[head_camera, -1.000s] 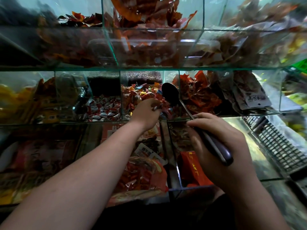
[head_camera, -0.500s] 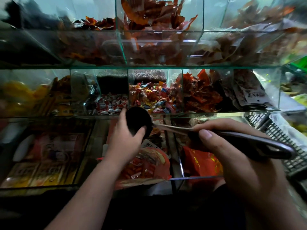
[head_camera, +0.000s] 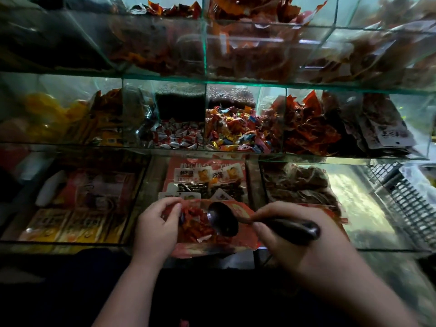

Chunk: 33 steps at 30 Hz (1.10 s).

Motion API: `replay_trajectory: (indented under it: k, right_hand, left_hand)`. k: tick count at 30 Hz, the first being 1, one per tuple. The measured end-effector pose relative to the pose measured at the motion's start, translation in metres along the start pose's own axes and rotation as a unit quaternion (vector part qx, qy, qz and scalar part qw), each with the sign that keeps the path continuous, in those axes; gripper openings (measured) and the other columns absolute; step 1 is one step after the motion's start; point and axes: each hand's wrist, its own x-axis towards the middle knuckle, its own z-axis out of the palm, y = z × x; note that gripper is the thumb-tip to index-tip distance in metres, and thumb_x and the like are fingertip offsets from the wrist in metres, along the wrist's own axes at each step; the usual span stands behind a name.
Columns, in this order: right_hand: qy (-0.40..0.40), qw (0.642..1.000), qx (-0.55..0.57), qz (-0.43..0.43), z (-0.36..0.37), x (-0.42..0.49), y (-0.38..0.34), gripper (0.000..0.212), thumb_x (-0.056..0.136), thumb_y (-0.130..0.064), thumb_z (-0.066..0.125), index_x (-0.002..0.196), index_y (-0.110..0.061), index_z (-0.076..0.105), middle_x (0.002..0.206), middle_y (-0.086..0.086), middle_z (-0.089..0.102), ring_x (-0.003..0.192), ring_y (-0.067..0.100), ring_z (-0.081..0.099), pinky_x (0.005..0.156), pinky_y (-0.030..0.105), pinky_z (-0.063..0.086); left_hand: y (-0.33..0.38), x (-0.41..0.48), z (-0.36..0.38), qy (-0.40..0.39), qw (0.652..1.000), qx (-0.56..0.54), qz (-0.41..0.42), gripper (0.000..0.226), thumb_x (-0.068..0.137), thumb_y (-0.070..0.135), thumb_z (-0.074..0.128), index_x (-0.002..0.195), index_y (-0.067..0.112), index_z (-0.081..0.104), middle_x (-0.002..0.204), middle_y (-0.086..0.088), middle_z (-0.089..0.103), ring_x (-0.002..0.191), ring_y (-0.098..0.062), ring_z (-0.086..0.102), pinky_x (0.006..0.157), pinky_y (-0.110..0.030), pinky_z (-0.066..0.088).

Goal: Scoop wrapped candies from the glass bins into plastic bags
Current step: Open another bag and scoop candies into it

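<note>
Wrapped candies (head_camera: 193,220): a red-orange heap inside the plastic bag (head_camera: 212,247), low and centre in view, in front of the bottom tier of the display.
- Handling (my judgement): each piece is light and loose, and the wrappers are slick and crinkly. They will slide and spill rather than stack. I expect them to tolerate a scoop edge.

Bag: thin, limp film with no shape of its own.
- The mouth gapes only where it is held.
- Best hold is the rim, pinched. The base will want support as the load grows, or the film will sag and tip.

Scoop (head_camera: 223,219): rigid, with a dark bowl and a dark rounded handle.
- The bowl sits at the bag mouth, just beside the heap.
- The bowl is too dark to tell whether anything lies in it.

Grip:
- My left hand (head_camera: 155,230) pinches the bag's left rim between thumb and fingertips.
- My right hand (head_camera: 304,251) is wrapped round the scoop handle, with the thumb along its top.

Surroundings:
- The glass bin of mixed bright candies (head_camera: 236,131) is on the middle tier, above and well apart from the bag.
- Its neighbour to the left holds red-and-white pieces (head_camera: 179,135).
- Flat printed packets (head_camera: 203,182) lie in the bottom bin just behind the bag.
</note>
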Motion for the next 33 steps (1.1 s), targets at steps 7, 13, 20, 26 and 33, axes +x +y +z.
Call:
replay_trajectory:
  k: [7, 13, 20, 26, 33]
  right_hand:
    - [0.009, 0.997, -0.072, -0.010, 0.124, 0.064, 0.067, 0.017, 0.092, -0.023, 0.072, 0.108, -0.023, 0.076, 0.109, -0.006, 0.075, 0.104, 0.012, 0.069, 0.095, 0.030, 0.054]
    - [-0.024, 0.998, -0.050, 0.034, 0.151, 0.077, 0.088, 0.014, 0.091, -0.028, 0.067, 0.103, -0.026, 0.075, 0.102, -0.008, 0.075, 0.098, 0.010, 0.069, 0.089, 0.029, 0.055]
    - [0.050, 0.957, 0.181, 0.222, 0.128, 0.082, 0.096, 0.011, 0.086, -0.023, 0.078, 0.080, -0.030, 0.081, 0.085, -0.005, 0.080, 0.088, 0.016, 0.076, 0.089, 0.045, 0.061]
    - [0.160, 0.875, 0.355, 0.287, 0.109, 0.068, 0.084, 0.012, 0.091, -0.020, 0.075, 0.084, -0.027, 0.083, 0.084, 0.007, 0.081, 0.082, 0.025, 0.080, 0.077, 0.041, 0.065]
    - [0.214, 0.814, 0.453, 0.296, 0.062, 0.035, 0.081, 0.020, 0.095, -0.018, 0.070, 0.079, -0.013, 0.080, 0.083, 0.026, 0.077, 0.075, 0.042, 0.077, 0.059, 0.036, 0.062]
  left_hand:
    - [-0.006, -0.001, 0.009, -0.004, 0.995, -0.101, 0.025, 0.066, 0.100, 0.007, 0.056, 0.129, 0.065, 0.042, 0.128, 0.031, 0.058, 0.122, 0.007, 0.055, 0.097, -0.007, 0.043]
    - [-0.018, -0.002, 0.019, -0.010, 0.997, -0.077, 0.014, 0.044, 0.100, 0.012, 0.056, 0.123, 0.049, 0.062, 0.119, 0.028, 0.065, 0.114, 0.004, 0.061, 0.093, -0.023, 0.054]
    - [-0.013, -0.012, 0.023, 0.060, 0.993, -0.090, -0.041, 0.042, 0.101, 0.016, 0.053, 0.111, 0.056, 0.049, 0.104, 0.021, 0.070, 0.098, 0.006, 0.065, 0.076, -0.021, 0.056]
    - [-0.015, -0.017, 0.023, 0.124, 0.988, -0.089, -0.038, 0.035, 0.100, 0.008, 0.053, 0.101, 0.041, 0.039, 0.096, 0.006, 0.066, 0.083, -0.004, 0.067, 0.062, -0.015, 0.052]
    - [0.008, -0.019, 0.011, 0.155, 0.973, -0.014, 0.173, 0.020, 0.094, -0.003, 0.056, 0.110, 0.009, 0.055, 0.134, -0.007, 0.053, 0.131, -0.017, 0.049, 0.107, -0.024, 0.041]
